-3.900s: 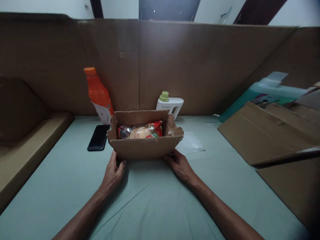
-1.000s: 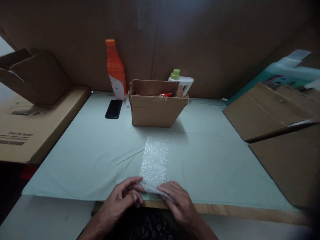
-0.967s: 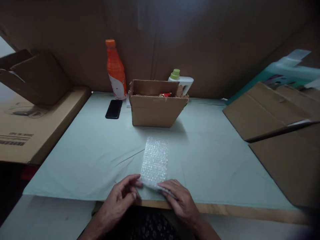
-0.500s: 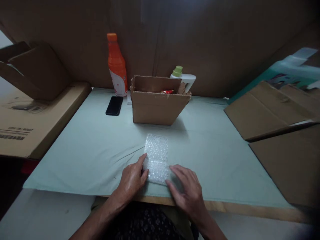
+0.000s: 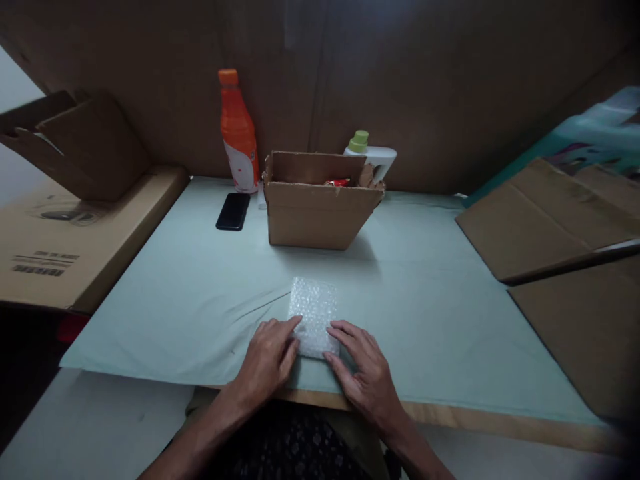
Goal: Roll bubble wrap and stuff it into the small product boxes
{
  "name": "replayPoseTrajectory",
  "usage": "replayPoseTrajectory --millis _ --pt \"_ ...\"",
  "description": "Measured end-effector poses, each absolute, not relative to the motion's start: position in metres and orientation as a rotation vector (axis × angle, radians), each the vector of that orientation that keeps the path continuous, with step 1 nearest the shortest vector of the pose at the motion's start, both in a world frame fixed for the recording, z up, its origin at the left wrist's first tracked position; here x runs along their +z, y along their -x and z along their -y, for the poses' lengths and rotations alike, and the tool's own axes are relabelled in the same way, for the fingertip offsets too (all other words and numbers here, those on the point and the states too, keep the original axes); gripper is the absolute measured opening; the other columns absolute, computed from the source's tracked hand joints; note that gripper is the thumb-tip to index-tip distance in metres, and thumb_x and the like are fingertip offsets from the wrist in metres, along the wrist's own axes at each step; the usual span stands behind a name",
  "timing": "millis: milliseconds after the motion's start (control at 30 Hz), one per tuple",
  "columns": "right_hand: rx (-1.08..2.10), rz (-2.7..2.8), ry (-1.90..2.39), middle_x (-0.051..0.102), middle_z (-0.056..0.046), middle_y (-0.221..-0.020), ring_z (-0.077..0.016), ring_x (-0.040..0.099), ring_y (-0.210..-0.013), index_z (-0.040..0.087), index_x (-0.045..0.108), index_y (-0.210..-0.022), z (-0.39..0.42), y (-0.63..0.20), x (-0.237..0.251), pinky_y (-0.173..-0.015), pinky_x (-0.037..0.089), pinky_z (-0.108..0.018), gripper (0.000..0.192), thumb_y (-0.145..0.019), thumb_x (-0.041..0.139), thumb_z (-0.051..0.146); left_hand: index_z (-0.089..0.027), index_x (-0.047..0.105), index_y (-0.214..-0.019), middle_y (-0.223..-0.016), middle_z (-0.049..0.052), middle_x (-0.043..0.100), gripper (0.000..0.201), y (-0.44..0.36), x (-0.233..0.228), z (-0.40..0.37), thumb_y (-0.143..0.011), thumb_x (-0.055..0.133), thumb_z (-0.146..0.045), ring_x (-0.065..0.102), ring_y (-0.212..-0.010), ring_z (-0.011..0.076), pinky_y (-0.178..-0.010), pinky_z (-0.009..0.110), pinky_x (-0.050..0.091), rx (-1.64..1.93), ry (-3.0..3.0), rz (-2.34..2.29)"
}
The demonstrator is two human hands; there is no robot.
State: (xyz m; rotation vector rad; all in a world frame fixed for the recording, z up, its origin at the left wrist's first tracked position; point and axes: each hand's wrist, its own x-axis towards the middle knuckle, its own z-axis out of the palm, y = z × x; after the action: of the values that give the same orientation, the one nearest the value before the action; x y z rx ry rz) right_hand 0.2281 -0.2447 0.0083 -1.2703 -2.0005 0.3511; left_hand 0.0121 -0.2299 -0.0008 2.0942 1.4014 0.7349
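Observation:
A clear sheet of bubble wrap, folded into a small, roughly rectangular packet, lies near the front of the table. What the folds may enclose cannot be made out. My left hand grips the packet's left side, with the index fingertip on top and the thumb at the near left edge. On the opposite side, my right hand holds the right edge, its index finger on the upper surface and its thumb by the near right corner. The packet lies between both hands.
A cardboard box with a red item inside stands beyond the wrap. Behind are an orange bottle, a black phone and a white bottle with a green cap. Cartons flank the right side, a flat box the left.
The near part of the bubble wrap has been folded away from me, making the packet shorter. Both hands moved slightly inward and forward over its edges. The view has shifted a little.

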Motion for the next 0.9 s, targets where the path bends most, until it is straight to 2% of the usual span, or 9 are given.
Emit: replayPoseTrajectory --millis 133,233,367,467,567,667,767,900 --pt "0.135 2.219 1.241 0.070 -0.011 -0.122 -0.0291 0.063 -0.113 0.024 0.063 -0.122 0.245 -0.226 0.007 -0.091 0.051 -0.048 0.029 -0.093 0.059 0.021 -0.018 0.057 -0.132 -0.108 0.012 0.066 0.040 -0.019 -0.009 0.215 -0.092 0.051 -0.019 0.060 -0.099 0.0266 -0.089 0.045 0.051 0.789 -2.135 -1.496" --pt "0.157 2.250 1.253 0.074 -0.009 -0.111 -0.0261 0.067 -0.102 0.022 0.064 -0.118 0.243 -0.223 0.004 -0.088 0.050 -0.046 0.024 -0.097 0.054 0.018 -0.020 0.054 -0.133 -0.123 0.013 0.061 0.040 -0.014 -0.004 0.224 -0.093 0.056 -0.024 0.056 -0.113 0.0285 -0.096 0.047 0.049 0.917 -2.184 -1.368" --pt "0.370 2.198 1.221 0.076 -0.005 -0.097 -0.0209 0.068 -0.087 0.023 0.062 -0.117 0.249 -0.223 0.006 -0.082 0.051 -0.040 0.021 -0.100 0.051 0.020 -0.024 0.044 -0.141 -0.111 0.008 0.067 0.048 -0.004 0.005 0.245 -0.094 0.054 -0.020 0.060 -0.100 0.0238 -0.089 0.043 0.050 0.847 -2.166 -1.189" --pt "0.277 2.188 1.269 0.073 -0.009 -0.111 -0.0249 0.066 -0.100 0.022 0.061 -0.122 0.255 -0.227 0.009 -0.085 0.051 -0.043 0.024 -0.099 0.054 0.025 -0.020 0.043 -0.142 -0.101 0.008 0.069 0.047 -0.006 0.002 0.243 -0.095 0.050 -0.019 0.060 -0.090 0.0233 -0.083 0.042 0.052 0.792 -2.153 -1.275" --pt "0.089 2.227 1.288 0.068 -0.014 -0.123 -0.0294 0.063 -0.110 0.019 0.060 -0.126 0.253 -0.226 0.011 -0.088 0.049 -0.046 0.030 -0.096 0.057 0.024 -0.015 0.050 -0.136 -0.101 0.012 0.067 0.042 -0.013 -0.005 0.226 -0.095 0.049 -0.020 0.060 -0.092 0.0270 -0.085 0.048 0.051 0.776 -2.171 -1.444" --pt "0.070 2.320 1.244 0.071 -0.012 -0.118 -0.0289 0.064 -0.105 0.020 0.063 -0.120 0.242 -0.221 0.008 -0.087 0.048 -0.045 0.026 -0.096 0.056 0.020 -0.014 0.055 -0.132 -0.109 0.014 0.064 0.041 -0.015 -0.007 0.213 -0.092 0.051 -0.024 0.059 -0.100 0.0288 -0.090 0.050 0.051 0.847 -2.039 -1.512" --pt "0.174 2.199 1.259 0.075 -0.009 -0.106 -0.0251 0.068 -0.095 0.020 0.065 -0.115 0.231 -0.216 0.001 -0.083 0.050 -0.042 0.021 -0.098 0.053 0.017 -0.018 0.050 -0.137 -0.119 0.013 0.061 0.052 -0.010 -0.004 0.217 -0.089 0.058 -0.034 0.061 -0.100 0.0254 -0.087 0.045 0.053 0.994 -1.664 -1.504" --pt "0.572 1.929 1.349 0.076 -0.006 -0.101 -0.0220 0.069 -0.091 0.023 0.068 -0.115 0.231 -0.213 -0.004 -0.080 0.054 -0.036 0.021 -0.097 0.056 0.025 -0.016 0.035 -0.148 -0.129 0.017 0.058 0.078 -0.006 0.003 0.232 -0.081 0.066 -0.042 0.063 -0.107 0.0249 -0.093 0.042 0.052 1.065 -1.023 -1.368"
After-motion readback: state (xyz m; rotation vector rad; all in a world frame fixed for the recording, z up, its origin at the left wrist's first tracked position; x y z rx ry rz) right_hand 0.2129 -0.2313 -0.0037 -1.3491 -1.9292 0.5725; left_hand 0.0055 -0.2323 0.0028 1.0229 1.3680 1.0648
